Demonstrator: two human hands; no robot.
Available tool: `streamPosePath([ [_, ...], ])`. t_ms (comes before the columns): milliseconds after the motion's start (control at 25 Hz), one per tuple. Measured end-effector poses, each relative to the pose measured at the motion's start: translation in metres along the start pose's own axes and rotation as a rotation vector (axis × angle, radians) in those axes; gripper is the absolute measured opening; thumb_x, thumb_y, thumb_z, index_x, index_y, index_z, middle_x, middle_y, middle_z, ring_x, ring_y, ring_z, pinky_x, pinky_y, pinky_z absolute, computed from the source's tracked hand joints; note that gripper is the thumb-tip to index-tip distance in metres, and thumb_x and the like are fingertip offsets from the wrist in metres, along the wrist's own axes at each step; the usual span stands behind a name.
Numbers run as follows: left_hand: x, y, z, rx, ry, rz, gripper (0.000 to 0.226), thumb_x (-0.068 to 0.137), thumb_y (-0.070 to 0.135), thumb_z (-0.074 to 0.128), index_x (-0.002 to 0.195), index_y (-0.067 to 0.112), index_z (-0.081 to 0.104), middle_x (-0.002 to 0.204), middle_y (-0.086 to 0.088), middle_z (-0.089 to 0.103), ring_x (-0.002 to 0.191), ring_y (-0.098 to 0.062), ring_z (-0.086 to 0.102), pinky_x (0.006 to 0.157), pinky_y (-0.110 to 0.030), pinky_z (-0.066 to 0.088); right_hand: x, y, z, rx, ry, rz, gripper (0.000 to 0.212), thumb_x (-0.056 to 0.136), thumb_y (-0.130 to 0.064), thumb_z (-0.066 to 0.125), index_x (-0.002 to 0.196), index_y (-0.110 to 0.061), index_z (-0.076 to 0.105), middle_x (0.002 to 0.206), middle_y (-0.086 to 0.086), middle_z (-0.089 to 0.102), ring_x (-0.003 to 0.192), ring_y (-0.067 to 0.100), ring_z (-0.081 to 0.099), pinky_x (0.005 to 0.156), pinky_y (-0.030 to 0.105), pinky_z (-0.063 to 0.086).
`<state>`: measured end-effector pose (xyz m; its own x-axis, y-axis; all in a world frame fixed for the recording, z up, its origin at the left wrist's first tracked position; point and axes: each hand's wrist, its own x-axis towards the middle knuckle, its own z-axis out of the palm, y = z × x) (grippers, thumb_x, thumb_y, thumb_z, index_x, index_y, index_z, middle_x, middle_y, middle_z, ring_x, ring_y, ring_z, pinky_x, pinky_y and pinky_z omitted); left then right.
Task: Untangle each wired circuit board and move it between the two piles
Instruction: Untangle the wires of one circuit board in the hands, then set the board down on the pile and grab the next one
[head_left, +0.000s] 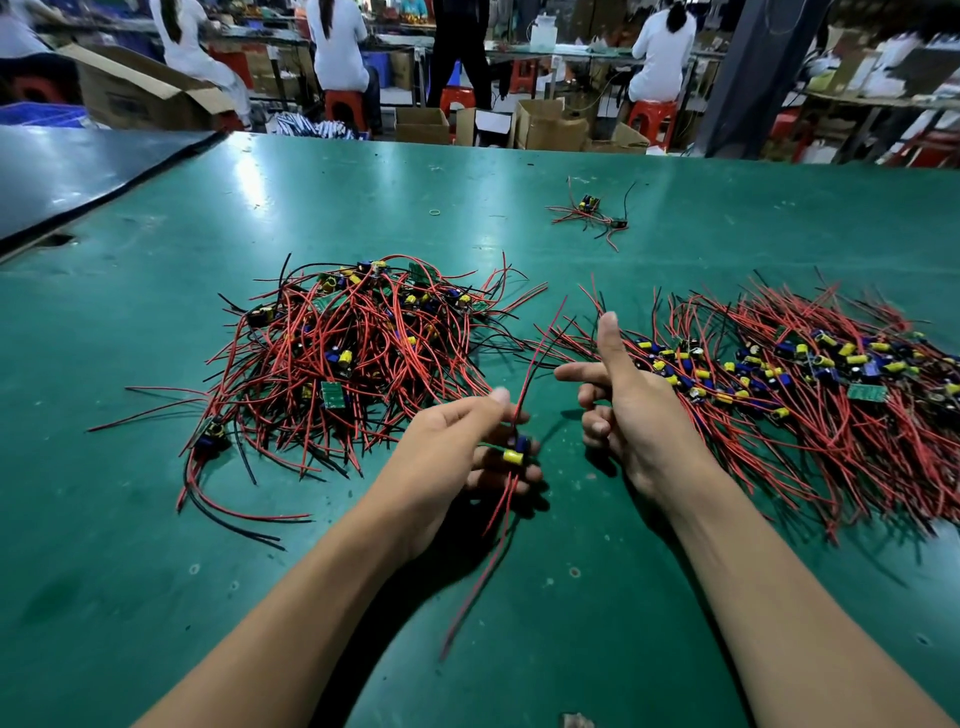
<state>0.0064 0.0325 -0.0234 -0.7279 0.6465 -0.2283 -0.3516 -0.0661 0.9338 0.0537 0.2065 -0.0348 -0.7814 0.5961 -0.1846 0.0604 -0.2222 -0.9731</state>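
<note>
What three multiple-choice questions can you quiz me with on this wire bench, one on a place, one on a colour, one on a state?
1. Where does the small stray bunch lie? A) far side of the table B) near edge C) on a stool
2. What colour is the table? A) grey B) green C) white
3. What does the left hand hold? A) nothing B) a rubber band C) a wired board
Answers: 1 A, it sits alone far across. 2 B, the bare surface is green. 3 C, its fingers grip one with a yellow capacitor.
</note>
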Motion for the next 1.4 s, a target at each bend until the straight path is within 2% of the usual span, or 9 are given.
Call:
streamPosePath([
  [280, 0.006, 0.007, -0.001, -0.248, -0.011, -0.081, 0.068, 0.099, 0.056, 0.030, 0.120, -0.003, 0.055, 0.101, -0.023, 0.070, 0.083, -0.035, 0.072, 0.077, -0.042, 0.059, -0.003, 0.000, 0.006, -0.077, -0.016, -0.028, 0.082, 0.068, -0.084, 0.056, 0.089, -0.008, 0.077, 0.059, -0.005, 0.051, 0.041, 0.010, 0.038, 0.041, 0.019, 0.029],
  [480, 0.008, 0.008, -0.004, -0.283, -0.004, -0.068, 0.075, 0.096, 0.064, 0.026, 0.125, 0.001, 0.055, 0.116, -0.020, 0.069, 0.098, -0.033, 0.071, 0.081, -0.039, 0.060, -0.014, -0.003, 0.015, -0.236, -0.088, -0.168, 0.058, 0.076, -0.071, 0.063, 0.090, -0.016, 0.076, 0.063, -0.004, 0.055, 0.046, 0.009, 0.044, 0.043, 0.022, 0.034],
  [640, 0.010, 0.008, -0.005, -0.321, -0.019, -0.060, 0.078, 0.094, 0.068, 0.026, 0.139, 0.008, 0.048, 0.127, -0.013, 0.065, 0.109, -0.024, 0.067, 0.099, -0.040, 0.050, -0.025, 0.004, 0.024, -0.493, -0.118, -0.382, 0.032, 0.078, -0.037, 0.085, 0.105, -0.029, 0.070, 0.083, -0.008, 0.059, 0.060, 0.005, 0.051, 0.057, 0.017, 0.045],
  [800, 0.006, 0.007, 0.001, -0.347, -0.056, -0.048, 0.068, 0.095, 0.062, 0.031, 0.145, 0.017, 0.040, 0.136, -0.008, 0.056, 0.113, -0.020, 0.065, 0.105, -0.040, 0.046, -0.023, 0.007, 0.028, -0.684, 0.013, -0.540, 0.024, 0.084, -0.018, 0.078, 0.107, -0.022, 0.073, 0.099, -0.004, 0.068, 0.085, 0.009, 0.064, 0.081, 0.020, 0.051],
  [920, 0.002, 0.002, 0.006, -0.216, -0.055, -0.029, 0.042, 0.099, 0.039, 0.047, 0.130, 0.013, 0.053, 0.126, -0.012, 0.062, 0.103, -0.024, 0.069, 0.094, -0.038, 0.055, -0.013, 0.002, 0.013, -0.708, 0.157, -0.565, 0.018, 0.085, -0.015, 0.076, 0.102, -0.021, 0.076, 0.100, 0.000, 0.069, 0.088, 0.012, 0.065, 0.080, 0.010, 0.045],
  [1000, -0.003, 0.000, 0.006, -0.076, -0.057, 0.004, 0.026, 0.099, 0.022, 0.052, 0.116, 0.004, 0.060, 0.108, -0.017, 0.069, 0.077, -0.025, 0.071, 0.072, -0.033, 0.060, -0.006, -0.004, -0.003, -0.818, 0.258, -0.532, 0.022, 0.085, -0.017, 0.076, 0.108, -0.019, 0.076, 0.105, 0.005, 0.067, 0.095, 0.019, 0.065, 0.088, 0.016, 0.045],
  [1120, -0.008, -0.003, 0.004, 0.247, -0.048, 0.066, 0.016, 0.099, 0.016, 0.054, 0.102, 0.005, 0.065, 0.082, -0.007, 0.072, 0.048, -0.020, 0.057, 0.043, -0.022, 0.046, -0.004, -0.007, -0.016, -0.982, 0.400, -0.474, 0.036, 0.084, -0.023, 0.078, 0.119, -0.019, 0.071, 0.113, 0.008, 0.060, 0.107, 0.025, 0.058, 0.096, 0.028, 0.040],
  [1280, -0.005, -0.008, 0.004, 0.624, 0.041, 0.188, 0.012, 0.094, 0.021, 0.062, 0.092, 0.014, 0.070, 0.080, -0.004, 0.074, 0.043, -0.006, 0.052, 0.048, -0.023, 0.038, -0.010, 0.001, 0.006, -0.904, 0.175, -0.628, 0.020, 0.087, -0.021, 0.075, 0.107, -0.017, 0.075, 0.101, 0.001, 0.063, 0.088, 0.015, 0.063, 0.082, 0.012, 0.041],
  [1400, -0.005, -0.005, 0.001, 0.646, 0.173, 0.344, 0.008, 0.091, 0.019, 0.064, 0.087, 0.016, 0.070, 0.075, 0.003, 0.071, 0.045, 0.001, 0.052, 0.054, -0.022, 0.040, -0.008, 0.014, 0.013, -1.025, 0.012, -0.535, 0.025, 0.090, -0.028, 0.072, 0.113, -0.017, 0.074, 0.109, 0.003, 0.064, 0.094, 0.019, 0.064, 0.092, 0.030, 0.049],
])
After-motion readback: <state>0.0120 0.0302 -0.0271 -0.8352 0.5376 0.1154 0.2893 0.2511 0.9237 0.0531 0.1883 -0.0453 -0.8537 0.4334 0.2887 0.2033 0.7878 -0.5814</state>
